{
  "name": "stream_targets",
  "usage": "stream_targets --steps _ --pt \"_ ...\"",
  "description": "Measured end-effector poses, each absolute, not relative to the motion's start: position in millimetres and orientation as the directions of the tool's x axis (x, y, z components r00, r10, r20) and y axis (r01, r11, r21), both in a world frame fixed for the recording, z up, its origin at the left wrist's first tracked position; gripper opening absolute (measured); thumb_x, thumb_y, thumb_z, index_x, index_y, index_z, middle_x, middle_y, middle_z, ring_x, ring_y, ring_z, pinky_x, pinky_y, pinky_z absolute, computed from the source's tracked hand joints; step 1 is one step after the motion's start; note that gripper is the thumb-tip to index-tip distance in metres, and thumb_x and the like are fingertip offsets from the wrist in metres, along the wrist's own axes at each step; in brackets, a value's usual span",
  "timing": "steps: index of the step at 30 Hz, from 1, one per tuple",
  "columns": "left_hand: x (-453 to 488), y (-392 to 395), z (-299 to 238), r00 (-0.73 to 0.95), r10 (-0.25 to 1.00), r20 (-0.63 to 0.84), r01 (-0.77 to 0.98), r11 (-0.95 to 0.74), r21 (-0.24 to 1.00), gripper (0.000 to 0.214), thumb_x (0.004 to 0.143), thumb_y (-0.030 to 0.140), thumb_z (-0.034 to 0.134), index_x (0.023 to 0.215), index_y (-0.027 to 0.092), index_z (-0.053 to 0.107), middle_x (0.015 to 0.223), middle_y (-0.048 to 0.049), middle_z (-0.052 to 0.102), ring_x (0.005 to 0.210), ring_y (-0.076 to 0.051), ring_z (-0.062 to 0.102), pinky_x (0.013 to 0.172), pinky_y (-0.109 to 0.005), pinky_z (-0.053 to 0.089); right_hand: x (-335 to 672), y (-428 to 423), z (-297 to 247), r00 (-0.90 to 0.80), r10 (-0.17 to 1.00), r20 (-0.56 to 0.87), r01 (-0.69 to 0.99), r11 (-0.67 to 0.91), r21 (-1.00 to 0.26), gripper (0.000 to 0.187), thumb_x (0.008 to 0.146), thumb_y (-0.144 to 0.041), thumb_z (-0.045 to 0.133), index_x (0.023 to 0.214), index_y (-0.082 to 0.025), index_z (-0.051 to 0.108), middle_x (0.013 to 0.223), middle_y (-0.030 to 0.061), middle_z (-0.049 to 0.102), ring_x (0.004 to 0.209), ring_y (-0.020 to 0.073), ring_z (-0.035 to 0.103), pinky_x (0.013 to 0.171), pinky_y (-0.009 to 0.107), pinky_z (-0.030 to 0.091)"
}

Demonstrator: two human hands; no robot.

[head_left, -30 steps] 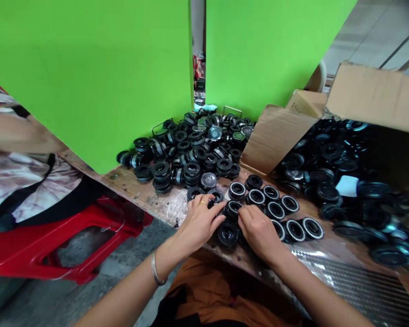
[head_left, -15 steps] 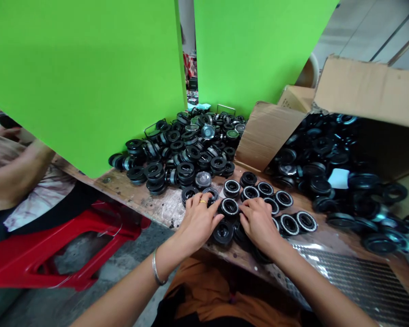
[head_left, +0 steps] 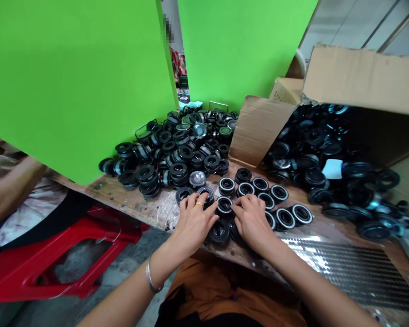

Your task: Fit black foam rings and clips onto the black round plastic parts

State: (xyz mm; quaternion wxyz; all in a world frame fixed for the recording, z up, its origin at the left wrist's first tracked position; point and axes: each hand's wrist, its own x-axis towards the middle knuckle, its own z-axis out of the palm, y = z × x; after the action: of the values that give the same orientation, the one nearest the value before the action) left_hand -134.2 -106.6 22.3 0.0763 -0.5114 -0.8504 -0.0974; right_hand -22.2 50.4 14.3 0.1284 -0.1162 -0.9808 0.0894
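Note:
Near the table's front edge, a round black part with a silver rim (head_left: 224, 205) sits between my two hands. My left hand (head_left: 195, 221), wearing a ring and a bangle, has its index fingertip at the part's left side. Its other fingers curl over a neighbouring silver-rimmed part (head_left: 205, 194). My right hand (head_left: 254, 221) is bent, with its fingertips against the right side of the middle part. A plain black ring-shaped part (head_left: 219, 231) lies just below, between the hands. More silver-rimmed parts (head_left: 284, 219) stand in rows beyond and right of my right hand.
A large heap of black ring parts (head_left: 184, 152) lies against green panels (head_left: 71, 81). At right, an open cardboard box (head_left: 262, 129) spills more parts. A ridged, shiny sheet (head_left: 347, 268) covers the front right. Someone's arm (head_left: 17, 195) shows at left above a red stool (head_left: 98, 254).
The view has swung slightly to the right, so everything appears shifted left. Both hands stay around the same silver-rimmed part, with only slight finger movement.

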Motion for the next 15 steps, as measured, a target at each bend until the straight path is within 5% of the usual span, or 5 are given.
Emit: stream_targets --steps 4,8,12,15 --pt "-134 -101 31 -0.414 0.884 0.217 0.902 0.43 -0.033 0.03 0.091 0.034 0.052 0.119 0.027 0.061 0.13 -0.0102 0.051 0.12 -0.032 0.04 0.095 -0.049 0.033 -28 46 19 -0.962 0.2 0.187 0.181 0.977 -0.113 0.017 0.088 -0.012 0.051 0.089 -0.015 0.068 0.098 0.0131 0.06 0.101 0.0286 0.043 0.084 0.044 0.032" --pt "-136 -94 39 -0.376 0.907 0.192 0.91 0.4 -0.108 0.028 0.09 0.034 0.054 0.115 0.027 0.065 0.127 -0.0096 0.056 0.118 -0.032 0.044 0.092 -0.048 0.036 -11 45 29 -0.937 0.242 0.253 0.185 0.955 -0.23 0.018 0.086 -0.012 0.053 0.099 -0.014 0.066 0.102 0.0127 0.06 0.101 0.0277 0.045 0.085 0.042 0.035" --pt "-147 -92 32 -0.376 0.89 0.259 0.901 0.416 -0.125 0.032 0.09 0.035 0.048 0.115 0.026 0.067 0.12 -0.0123 0.06 0.109 -0.036 0.049 0.082 -0.05 0.041 49 72 35 -0.804 0.405 0.435 0.226 0.885 -0.407 0.013 0.09 -0.017 0.052 0.098 -0.016 0.062 0.098 0.0084 0.061 0.095 0.0218 0.049 0.085 0.036 0.04" --pt "-159 -90 18 -0.4 0.842 0.362 0.907 0.421 0.021 0.041 0.091 0.043 0.037 0.121 0.031 0.062 0.117 -0.0108 0.061 0.104 -0.038 0.051 0.077 -0.053 0.043 123 116 26 -0.608 0.595 0.526 0.428 0.803 -0.415 0.011 0.092 -0.02 0.05 0.09 -0.017 0.06 0.09 0.0072 0.062 0.09 0.0208 0.052 0.083 0.034 0.041"
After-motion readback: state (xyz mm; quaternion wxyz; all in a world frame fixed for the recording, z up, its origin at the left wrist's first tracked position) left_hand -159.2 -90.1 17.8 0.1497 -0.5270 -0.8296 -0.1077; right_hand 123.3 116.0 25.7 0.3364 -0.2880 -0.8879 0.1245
